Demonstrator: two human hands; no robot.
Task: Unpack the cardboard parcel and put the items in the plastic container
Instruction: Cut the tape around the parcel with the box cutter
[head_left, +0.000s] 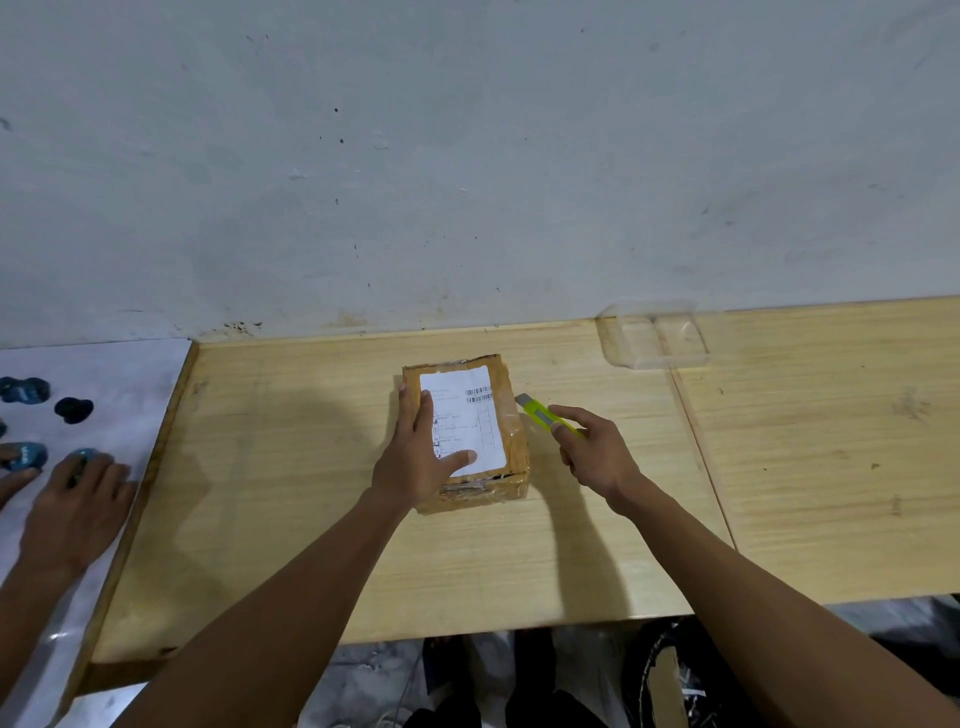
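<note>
Pressing flat with left hand (421, 457) on brown taped cardboard parcel (467, 431) mid pale wooden table (311, 519) to steady it, right hand (592, 452) gripping yellow-green utility knife (545, 415) beside its right edge, likely for cutting tape.

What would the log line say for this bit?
phase: opening | left hand: flat on parcel | right hand: holds yellow cutter beside parcel | container: empty | parcel: taped

Dark blue rounded objects (74, 410) on a neighbouring white sheet (130, 374).
</note>
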